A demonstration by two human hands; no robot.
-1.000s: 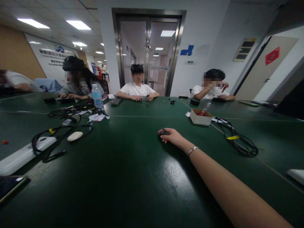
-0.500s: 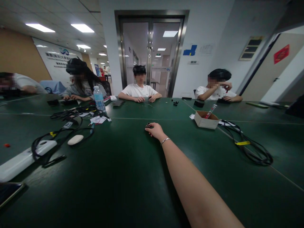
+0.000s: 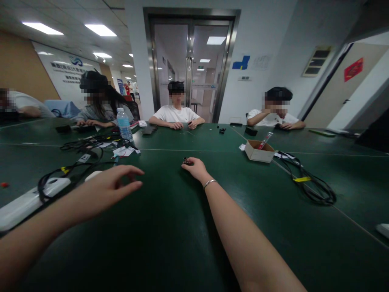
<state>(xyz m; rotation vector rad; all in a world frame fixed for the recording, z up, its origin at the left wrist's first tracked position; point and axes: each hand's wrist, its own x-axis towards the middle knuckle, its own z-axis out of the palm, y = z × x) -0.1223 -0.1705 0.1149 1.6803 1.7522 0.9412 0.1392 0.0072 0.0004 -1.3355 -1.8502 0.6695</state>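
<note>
Your right hand (image 3: 197, 167) is out at 12 o'clock over the green table (image 3: 170, 227), its grip narrow and holding a small dark piece with a shiny, ring-like top (image 3: 185, 159) between thumb and fingers; you have that piece low by the surface, though whether it rests there you cannot tell. A silver bracelet (image 3: 209, 183) circles your right wrist. Your left hand (image 3: 109, 184) hovers between 10 and 11 o'clock, its grip wide, thumb and fingertips apart and pointing toward your right hand. Behind it, a white rounded object (image 3: 92, 176) is partly covered from your view, and at 10 o'clock lies a white power strip (image 3: 33, 200) with a black cable (image 3: 42, 187) looped across it. A water bottle (image 3: 124, 125) stands at 11 o'clock, beyond paper scraps (image 3: 124, 152). At 1 o'clock you have a small cardboard box (image 3: 259, 155) with a clear-and-red stick (image 3: 266, 140) leaning in it, and at 2 o'clock a black cable coil (image 3: 323, 198) with a yellow tag (image 3: 303, 179).
</note>
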